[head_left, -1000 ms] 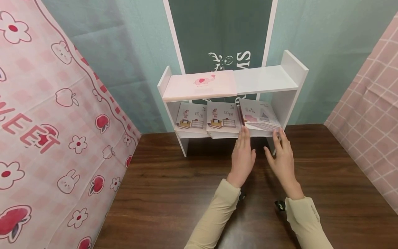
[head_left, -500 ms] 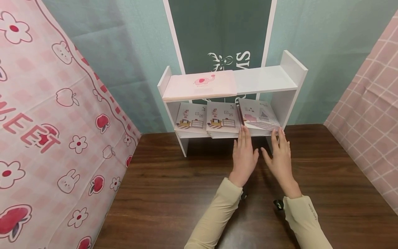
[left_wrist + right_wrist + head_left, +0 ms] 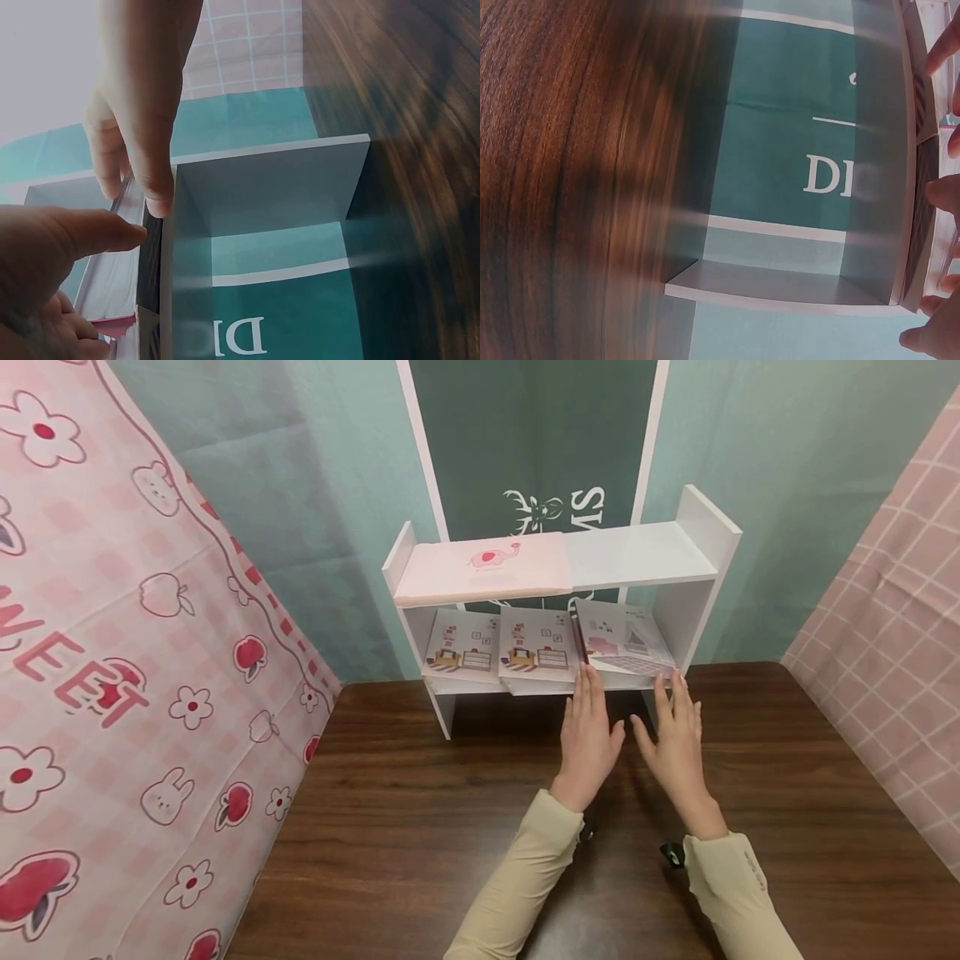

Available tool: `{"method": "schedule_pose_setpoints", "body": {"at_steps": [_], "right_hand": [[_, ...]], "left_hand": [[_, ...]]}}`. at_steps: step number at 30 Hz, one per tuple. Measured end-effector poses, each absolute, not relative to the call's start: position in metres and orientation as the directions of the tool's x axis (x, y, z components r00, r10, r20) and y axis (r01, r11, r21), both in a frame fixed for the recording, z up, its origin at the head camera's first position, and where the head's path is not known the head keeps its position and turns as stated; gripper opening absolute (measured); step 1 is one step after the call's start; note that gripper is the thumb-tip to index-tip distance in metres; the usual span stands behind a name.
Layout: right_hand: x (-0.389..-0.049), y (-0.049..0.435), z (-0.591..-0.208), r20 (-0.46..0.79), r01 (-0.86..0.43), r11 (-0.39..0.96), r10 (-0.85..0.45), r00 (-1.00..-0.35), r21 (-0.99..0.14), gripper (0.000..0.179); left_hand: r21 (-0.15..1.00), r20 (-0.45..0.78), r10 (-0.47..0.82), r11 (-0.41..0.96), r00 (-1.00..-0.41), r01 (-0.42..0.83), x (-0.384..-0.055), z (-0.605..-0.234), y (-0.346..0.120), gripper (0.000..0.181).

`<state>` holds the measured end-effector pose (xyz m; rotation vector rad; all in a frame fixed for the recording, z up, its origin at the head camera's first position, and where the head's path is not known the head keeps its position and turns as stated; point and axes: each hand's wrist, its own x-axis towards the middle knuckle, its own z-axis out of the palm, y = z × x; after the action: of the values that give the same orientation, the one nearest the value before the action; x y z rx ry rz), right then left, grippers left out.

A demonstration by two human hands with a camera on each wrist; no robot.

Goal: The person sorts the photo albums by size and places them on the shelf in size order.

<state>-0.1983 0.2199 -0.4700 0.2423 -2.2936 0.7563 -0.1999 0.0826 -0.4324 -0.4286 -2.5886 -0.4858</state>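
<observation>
In the head view a white two-tier shelf (image 3: 645, 556) stands on the dark wooden table. Its lower board bears thick white illustrated books in three places, side by side and leaning back. The right-hand book (image 3: 628, 639) has a tent and a pink shape on its cover. My left hand (image 3: 587, 739) has its fingertips at this book's front left corner, fingers straight. At the front right corner are the straight fingertips of my right hand (image 3: 678, 739). Both thumbs stand apart below the board. The left wrist view shows the book's page edges (image 3: 109, 289) between the hands.
The middle book (image 3: 540, 647) and left book (image 3: 462, 647) share the lower board. A pink elephant-print item (image 3: 483, 564) covers the left of the top board. Patterned cloths hang at both sides, and a green panel (image 3: 532, 435) stands behind. Bare wood (image 3: 420, 827) lies in front.
The hands have drawn slightly closer together, the right a little leftward and the left a little rightward. The books and shelf look the same.
</observation>
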Motion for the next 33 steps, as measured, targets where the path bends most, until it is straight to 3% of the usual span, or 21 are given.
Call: {"method": "schedule_pose_setpoints", "body": {"at_steps": [9,33], "right_hand": [[-0.196,0.217,-0.470,0.680,-0.379,0.798,0.051,-0.731,-0.468,0.081],[-0.197,0.208,-0.463,0.699,-0.410,0.803,0.011,-0.715,-0.432,0.077]], "left_hand": [[0.292,0.481,0.223,0.871,-0.848,0.395,-0.197,-0.434,0.079,0.092],[0.232,0.530,0.255,0.874,-0.809,0.427,-0.193,-0.434,0.067,0.085]]}}
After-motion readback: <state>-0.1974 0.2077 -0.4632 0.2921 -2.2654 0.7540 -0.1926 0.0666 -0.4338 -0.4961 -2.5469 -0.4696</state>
